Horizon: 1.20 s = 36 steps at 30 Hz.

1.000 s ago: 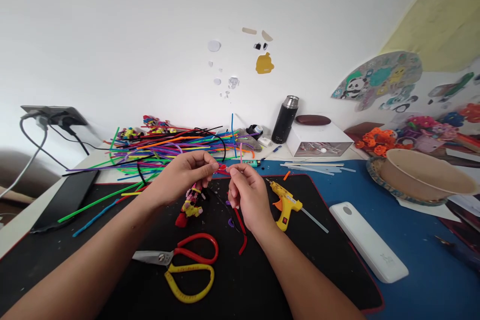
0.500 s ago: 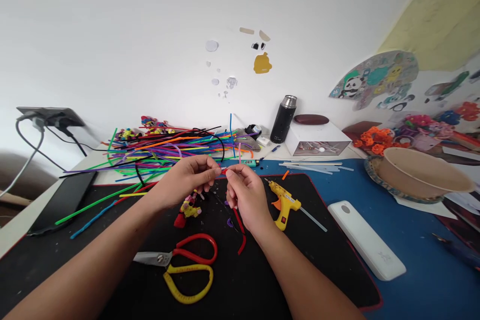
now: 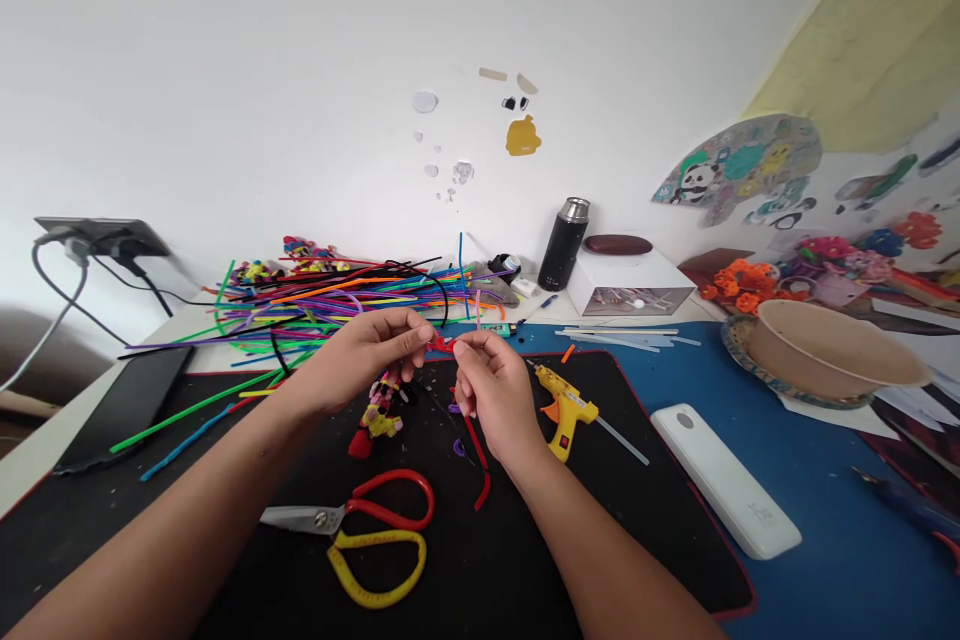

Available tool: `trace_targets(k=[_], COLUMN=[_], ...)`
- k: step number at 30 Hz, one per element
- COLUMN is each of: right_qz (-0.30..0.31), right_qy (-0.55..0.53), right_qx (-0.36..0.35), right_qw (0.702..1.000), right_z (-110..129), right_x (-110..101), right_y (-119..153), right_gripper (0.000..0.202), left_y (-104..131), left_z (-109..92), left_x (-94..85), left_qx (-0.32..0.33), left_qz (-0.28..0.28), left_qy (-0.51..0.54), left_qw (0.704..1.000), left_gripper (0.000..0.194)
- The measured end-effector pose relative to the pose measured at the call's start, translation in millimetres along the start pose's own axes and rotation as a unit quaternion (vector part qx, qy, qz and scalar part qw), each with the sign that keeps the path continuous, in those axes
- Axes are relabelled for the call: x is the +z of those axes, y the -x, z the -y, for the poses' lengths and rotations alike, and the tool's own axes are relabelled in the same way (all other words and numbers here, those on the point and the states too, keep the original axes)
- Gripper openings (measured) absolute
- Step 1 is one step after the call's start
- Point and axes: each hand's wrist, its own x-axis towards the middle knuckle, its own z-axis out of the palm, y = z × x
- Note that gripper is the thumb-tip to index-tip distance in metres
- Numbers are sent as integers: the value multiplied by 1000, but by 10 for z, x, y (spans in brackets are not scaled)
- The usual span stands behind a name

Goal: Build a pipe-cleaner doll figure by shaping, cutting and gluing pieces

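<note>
Between my hands is a small red fuzzy piece (image 3: 441, 345), like a bit of pipe cleaner. My left hand (image 3: 382, 350) pinches its left end with thumb and forefinger. The other end is pinched in my right hand (image 3: 491, 385). Just below my hands, a small yellow, pink and red figure (image 3: 381, 417) lies on the black mat (image 3: 480, 570). A bent red pipe cleaner (image 3: 480, 470) hangs or lies under my right hand; which one is unclear. Scissors (image 3: 386, 498) with one red and one yellow handle rest nearer me.
A yellow glue gun (image 3: 571, 405) lies right of my hands, with a white power bank (image 3: 726, 480) beyond it. Many coloured pipe cleaners (image 3: 337, 295) are piled at the back left. A black flask (image 3: 562, 250), a white box (image 3: 634, 280) and a bowl (image 3: 840, 345) stand behind.
My hands have parted slightly, and more of the red piece shows between the fingertips. The view has shifted slightly.
</note>
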Motion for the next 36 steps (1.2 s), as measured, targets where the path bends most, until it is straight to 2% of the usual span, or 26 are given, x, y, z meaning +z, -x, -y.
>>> trace_targets(k=[8,15,23,36], right_qz=[5,10,1,14], right_qy=[15,19,-4,4], right_qx=[-3,0,5,-4], right_qw=[1000,1000,1000,1000], right_z=[4,23,5,14], right_x=[-1,5,-10,-2], right_y=[13,18,13,18], right_gripper=[31,34,34,34], left_y=[-4,2,-4,18], left_z=[-15,-45,-31,-62], left_x=[19,75,81,120], left_qx=[-16,-29,-7,-17], left_qz=[30,27,-22,1], left_qy=[7,7,6,-11], left_qw=[999,999,1000,1000], left_gripper=[48,48,45,46])
